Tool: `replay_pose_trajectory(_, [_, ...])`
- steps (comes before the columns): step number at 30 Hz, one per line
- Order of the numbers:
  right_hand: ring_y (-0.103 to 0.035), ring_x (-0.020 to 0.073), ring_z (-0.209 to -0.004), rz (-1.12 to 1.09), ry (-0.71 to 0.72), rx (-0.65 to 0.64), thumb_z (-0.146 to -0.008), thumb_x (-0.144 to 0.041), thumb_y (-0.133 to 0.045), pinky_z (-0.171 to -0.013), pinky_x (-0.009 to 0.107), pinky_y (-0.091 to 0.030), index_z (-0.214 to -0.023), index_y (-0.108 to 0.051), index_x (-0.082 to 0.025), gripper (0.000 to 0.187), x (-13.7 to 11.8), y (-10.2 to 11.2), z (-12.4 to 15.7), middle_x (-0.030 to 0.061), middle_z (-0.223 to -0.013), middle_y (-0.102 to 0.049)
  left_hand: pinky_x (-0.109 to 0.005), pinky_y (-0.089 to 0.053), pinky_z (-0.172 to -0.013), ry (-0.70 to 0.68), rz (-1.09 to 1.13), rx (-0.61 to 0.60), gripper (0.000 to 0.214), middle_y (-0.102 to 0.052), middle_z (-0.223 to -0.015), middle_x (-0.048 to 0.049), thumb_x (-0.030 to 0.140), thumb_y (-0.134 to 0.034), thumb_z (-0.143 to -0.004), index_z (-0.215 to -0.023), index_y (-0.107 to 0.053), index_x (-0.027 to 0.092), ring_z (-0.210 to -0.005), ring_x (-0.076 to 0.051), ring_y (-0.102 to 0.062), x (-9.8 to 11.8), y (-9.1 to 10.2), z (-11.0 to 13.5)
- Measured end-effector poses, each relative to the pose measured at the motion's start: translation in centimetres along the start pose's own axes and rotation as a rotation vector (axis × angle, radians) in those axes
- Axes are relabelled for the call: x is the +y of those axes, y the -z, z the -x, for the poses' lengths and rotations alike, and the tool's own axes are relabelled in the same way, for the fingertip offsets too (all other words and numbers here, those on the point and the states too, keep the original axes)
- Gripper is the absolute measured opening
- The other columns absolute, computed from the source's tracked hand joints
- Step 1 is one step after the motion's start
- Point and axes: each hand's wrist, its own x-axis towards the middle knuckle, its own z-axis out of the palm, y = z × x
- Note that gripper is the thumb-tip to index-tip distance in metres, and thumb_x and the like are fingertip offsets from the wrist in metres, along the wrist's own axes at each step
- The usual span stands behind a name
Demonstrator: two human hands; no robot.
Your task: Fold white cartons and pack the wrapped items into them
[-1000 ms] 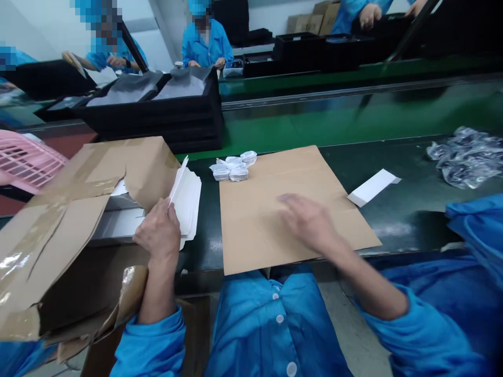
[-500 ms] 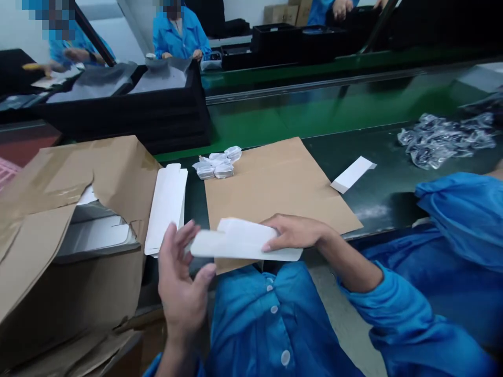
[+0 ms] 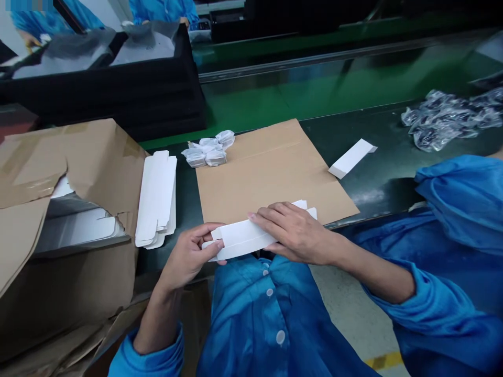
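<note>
Dark green bench [image 3: 389, 183] carries, left to right: stack of flat white carton blanks [image 3: 156, 199], cluster of clear-wrapped white packets [image 3: 208, 152] at the far-left corner of a flat brown cardboard sheet [image 3: 271, 167], one folded white carton [image 3: 351, 157], heap of clear bags [image 3: 448, 120].

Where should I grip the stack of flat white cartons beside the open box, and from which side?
Grip the stack of flat white cartons at its near end, from the person's side: the cardboard box crowds its left edge, and the near end's staggered tabs probably let fingers slip under.
</note>
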Motion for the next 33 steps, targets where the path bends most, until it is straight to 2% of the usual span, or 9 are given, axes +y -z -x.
replay_pose_trajectory(6, [-0.056,0.0299,-0.1,0.129,-0.053,-0.002,-0.096,-0.025,-0.044,-0.083,0.046,-0.049,-0.137,-0.046,-0.001,0.047,-0.5,-0.1,0.0,0.0216,-0.122,-0.06,-0.026,-0.058,-0.045,-0.054,-0.158,0.223,0.025,-0.071,-0.074,-0.0005,0.028,-0.069,-0.074,-0.097,-0.075,0.019,-0.054,-0.015,-0.065,0.2,-1.8,-1.1])
replay_pose_trajectory(11, [-0.06,0.0264,-0.098,0.213,-0.077,0.037,-0.096,-0.011,-0.038,-0.08,0.041,-0.052,-0.128,-0.055,-0.005,0.037,-0.6,-0.7,-0.1,0.0174,-0.115,-0.066,-0.025,-0.058,-0.062,-0.153,-0.312,0.343,0.012,-0.075,-0.083,-0.002,0.02,-0.066,-0.073,-0.08,-0.076,0.02,-0.077,-0.017,-0.07,0.0,-0.8,-2.1])
replay_pose_trajectory(15, [-0.063,0.0264,-0.094,0.262,-0.326,0.239,-0.097,-0.025,-0.047,-0.077,0.038,-0.053,-0.124,-0.056,-0.005,0.035,0.4,-1.6,-0.4,0.0181,-0.111,-0.068,-0.029,-0.059,-0.065,-0.425,-0.005,0.525,0.039,-0.074,-0.098,-0.0058,0.038,-0.062,-0.086,-0.122,-0.062,0.023,-0.073,-0.016,-0.071,-0.6,-2.0,-1.8])
replay_pose_trajectory(18, [-0.063,0.028,-0.095,0.272,-0.502,0.351,-0.095,-0.033,-0.051,-0.077,0.039,-0.053,-0.129,-0.053,-0.007,0.043,-0.5,-3.2,-1.1,0.0202,-0.111,-0.067,-0.041,-0.057,-0.089,-0.623,0.112,0.507,0.075,-0.057,-0.137,-0.0156,0.059,-0.061,-0.083,-0.145,-0.034,0.027,-0.111,-0.026,-0.066,-1.1,-5.5,-1.8])
replay_pose_trajectory(21, [-0.061,0.0292,-0.105,0.071,-0.391,0.285,-0.095,-0.033,-0.051,-0.085,0.042,-0.052,-0.138,-0.045,-0.007,0.05,-2.8,-4.1,-1.6,0.0216,-0.12,-0.063,-0.042,-0.054,-0.094,-0.555,0.087,0.571,0.098,-0.05,-0.141,-0.0188,0.055,-0.073,-0.074,-0.149,-0.016,0.027,-0.119,-0.028,-0.061,-1.4,-8.2,-2.8])
replay_pose_trajectory(23, [-0.058,0.0273,-0.113,-0.206,-0.326,0.228,-0.093,-0.042,-0.055,-0.09,0.041,-0.052,-0.144,-0.039,-0.01,0.062,-3.6,-3.6,-1.8,0.0193,-0.129,-0.058,-0.039,-0.056,-0.088,-0.459,0.056,0.658,0.088,-0.059,-0.128,-0.0152,0.047,-0.073,-0.077,-0.146,-0.022,0.026,-0.105,-0.025,-0.067,-1.3,-8.3,-3.4])
replay_pose_trajectory(25, [-0.059,0.0224,-0.107,-0.453,-0.385,0.264,-0.09,-0.049,-0.059,-0.087,0.036,-0.053,-0.146,-0.038,-0.016,0.068,-3.4,-2.4,-2.1,0.0142,-0.125,-0.059,-0.037,-0.056,-0.083,-0.416,-0.028,0.609,0.077,-0.06,-0.122,-0.0121,0.044,-0.073,-0.077,-0.14,-0.034,0.024,-0.095,-0.023,-0.068,-1.1,-7.5,-3.7])
replay_pose_trajectory(28, [-0.058,0.0147,-0.087,-0.695,-0.449,0.34,-0.091,-0.04,-0.061,-0.077,0.028,-0.051,-0.138,-0.051,-0.02,0.052,-1.9,-0.8,-3.0,0.0059,-0.1,-0.062,-0.035,-0.053,-0.082,-0.509,-0.197,0.572,0.067,-0.057,-0.124,-0.0107,0.043,-0.074,-0.073,-0.131,-0.046,0.022,-0.097,-0.022,-0.064,-0.8,-6.3,-3.3])
replay_pose_trajectory(33, [-0.05,0.009,-0.07,-0.943,-0.325,0.2,-0.09,-0.031,-0.063,-0.065,0.02,-0.042,-0.123,-0.065,-0.021,0.035,0.6,-0.5,-4.3,-0.0022,-0.078,-0.057,-0.032,-0.051,-0.082,-0.611,-0.347,0.535,0.053,-0.057,-0.113,-0.0066,0.035,-0.073,-0.071,-0.118,-0.051,0.022,-0.098,-0.021,-0.06,-1.0,-5.4,-2.5])
